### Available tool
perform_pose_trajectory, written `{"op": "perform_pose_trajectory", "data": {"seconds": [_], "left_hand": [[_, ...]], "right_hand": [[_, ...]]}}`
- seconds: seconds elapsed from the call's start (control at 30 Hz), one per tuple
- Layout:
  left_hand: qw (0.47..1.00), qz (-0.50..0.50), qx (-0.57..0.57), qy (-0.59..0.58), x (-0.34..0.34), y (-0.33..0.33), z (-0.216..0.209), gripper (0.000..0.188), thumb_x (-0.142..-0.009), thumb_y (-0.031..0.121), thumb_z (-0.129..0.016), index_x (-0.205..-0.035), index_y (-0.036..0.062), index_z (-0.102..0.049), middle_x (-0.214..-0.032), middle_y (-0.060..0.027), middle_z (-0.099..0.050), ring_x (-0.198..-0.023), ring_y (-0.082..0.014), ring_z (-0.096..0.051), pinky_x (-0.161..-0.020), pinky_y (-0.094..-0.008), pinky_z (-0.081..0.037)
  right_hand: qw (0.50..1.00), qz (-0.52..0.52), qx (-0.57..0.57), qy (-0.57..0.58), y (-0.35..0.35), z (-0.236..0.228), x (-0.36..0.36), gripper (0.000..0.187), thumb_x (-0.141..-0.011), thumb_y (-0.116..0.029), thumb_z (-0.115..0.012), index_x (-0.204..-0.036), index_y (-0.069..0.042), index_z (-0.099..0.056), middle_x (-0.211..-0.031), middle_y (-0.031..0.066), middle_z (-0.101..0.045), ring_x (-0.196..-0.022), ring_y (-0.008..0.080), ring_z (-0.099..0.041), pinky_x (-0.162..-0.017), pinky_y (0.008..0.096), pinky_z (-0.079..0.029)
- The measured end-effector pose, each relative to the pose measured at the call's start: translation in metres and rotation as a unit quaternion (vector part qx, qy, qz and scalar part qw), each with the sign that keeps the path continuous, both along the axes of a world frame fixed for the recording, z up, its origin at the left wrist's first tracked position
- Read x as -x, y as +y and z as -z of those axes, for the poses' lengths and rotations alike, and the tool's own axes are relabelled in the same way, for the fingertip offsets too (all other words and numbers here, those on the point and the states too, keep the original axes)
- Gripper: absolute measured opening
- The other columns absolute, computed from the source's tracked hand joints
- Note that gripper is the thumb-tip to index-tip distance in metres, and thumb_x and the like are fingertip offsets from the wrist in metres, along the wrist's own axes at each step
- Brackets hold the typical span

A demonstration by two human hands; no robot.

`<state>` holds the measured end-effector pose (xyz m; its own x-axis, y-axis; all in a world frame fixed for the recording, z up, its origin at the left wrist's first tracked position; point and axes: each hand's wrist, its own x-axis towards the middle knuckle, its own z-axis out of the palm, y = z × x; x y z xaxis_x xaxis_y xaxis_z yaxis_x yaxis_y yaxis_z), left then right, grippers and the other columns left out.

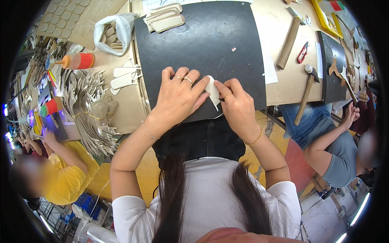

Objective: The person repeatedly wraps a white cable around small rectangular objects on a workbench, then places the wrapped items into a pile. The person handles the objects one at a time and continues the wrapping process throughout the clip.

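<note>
Between my hands, near the front edge of a black work mat, is a small off-white piece, likely leather, with a rounded far end and a thin strip at its near end. My left hand pinches its left side between thumb and index finger, the other fingers curled on the mat. My right hand grips its right edge with fingers and thumb together. The fingers partly cover the piece. A stack of beige tag-shaped pieces lies at the mat's far left.
Left of the mat are white tags, bundled beige straps, an orange-capped bottle and a plastic bag of pieces. Hammers and red snips lie to the right. People sit on both sides.
</note>
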<state>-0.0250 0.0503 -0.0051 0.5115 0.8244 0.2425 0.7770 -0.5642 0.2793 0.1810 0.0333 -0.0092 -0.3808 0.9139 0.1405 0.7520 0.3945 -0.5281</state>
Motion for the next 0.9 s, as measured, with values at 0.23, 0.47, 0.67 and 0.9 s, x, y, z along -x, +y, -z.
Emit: {"op": "perform_pose_trajectory", "data": {"seconds": [0.23, 0.47, 0.67, 0.9], "left_hand": [[0.999, 0.004, 0.033, 0.006, -0.002, 0.006, -0.008, 0.037, -0.083, 0.029, -0.08, -0.115, 0.0146, -0.069, -0.108, -0.0029, -0.06, -0.105, -0.0238, -0.057, -0.092, -0.0459, -0.038], [0.998, -0.002, 0.052, -0.043, -0.002, 0.013, 0.0, 0.03, -0.085, 0.025, -0.078, -0.113, 0.0168, -0.072, -0.107, -0.0029, -0.06, -0.103, -0.0227, -0.057, -0.091, -0.0448, -0.037], [0.998, -0.052, -0.017, -0.015, 0.016, 0.004, 0.012, 0.038, -0.083, 0.032, -0.081, -0.119, 0.0259, -0.075, -0.112, -0.0027, -0.061, -0.108, -0.0226, -0.056, -0.09, -0.0459, -0.036], [0.993, -0.11, -0.049, -0.007, 0.025, 0.003, 0.018, 0.041, -0.078, 0.035, -0.085, -0.117, 0.0297, -0.077, -0.113, -0.0025, -0.061, -0.109, -0.0239, -0.054, -0.093, -0.0444, -0.036]], "right_hand": [[1.0, 0.001, -0.022, -0.006, 0.0, -0.003, 0.003, 0.046, -0.074, 0.009, -0.074, -0.119, 0.0, -0.071, -0.098, 0.0076, -0.06, -0.077, 0.0216, -0.069, -0.069, 0.0349, -0.057], [0.99, -0.057, -0.103, -0.082, 0.004, -0.008, 0.008, 0.03, -0.082, -0.003, -0.068, -0.11, 0.009, -0.068, -0.091, 0.0087, -0.053, -0.075, 0.0185, -0.064, -0.066, 0.0316, -0.054], [0.99, -0.086, -0.1, -0.046, 0.021, -0.002, 0.021, 0.036, -0.081, -0.001, -0.067, -0.117, 0.004, -0.068, -0.092, 0.0092, -0.056, -0.078, 0.0224, -0.065, -0.068, 0.0339, -0.054], [0.987, -0.123, -0.099, 0.005, 0.03, 0.003, 0.014, 0.035, -0.08, 0.001, -0.067, -0.114, 0.0, -0.071, -0.091, 0.0073, -0.059, -0.076, 0.0228, -0.065, -0.067, 0.0343, -0.054]]}}
